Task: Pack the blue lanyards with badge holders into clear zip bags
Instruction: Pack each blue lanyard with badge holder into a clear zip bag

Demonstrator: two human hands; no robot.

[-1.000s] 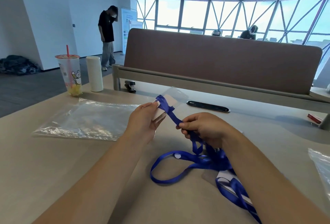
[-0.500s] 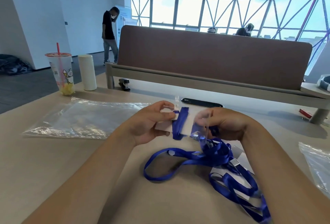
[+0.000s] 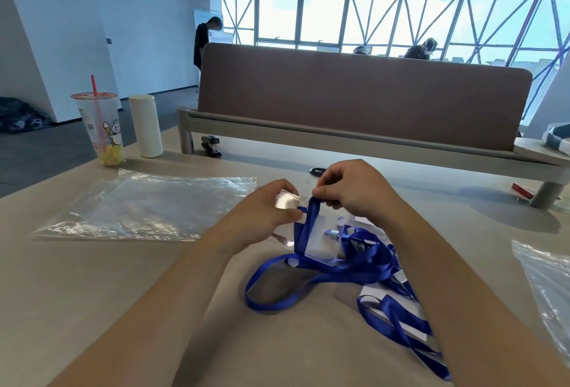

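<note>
Blue lanyard (image 3: 311,226) runs up across the clear badge holder (image 3: 320,244), which is held just above the table (image 3: 92,294) in front of the person. Its loose loop trails on the tabletop below. The left hand (image 3: 265,214) pinches the holder's left edge and the right hand (image 3: 348,192) pinches the strap at the holder's top, the two hands close together.

The step looks like wrapping the strap round the holder into a flat bundle. To do it well, each turn should probably lie snug and flat, pinned by the left thumb, so the bundle slips into a bag without springing open.

More lanyards (image 3: 394,318) lie tangled just to the right. A clear zip bag (image 3: 148,204) lies flat to the left, and another bag (image 3: 543,281) at the right edge. Beyond stand a cup (image 3: 100,130), a white roll (image 3: 145,126), a stapler (image 3: 211,146), a brown divider (image 3: 354,93) and big windows (image 3: 370,22).
</note>
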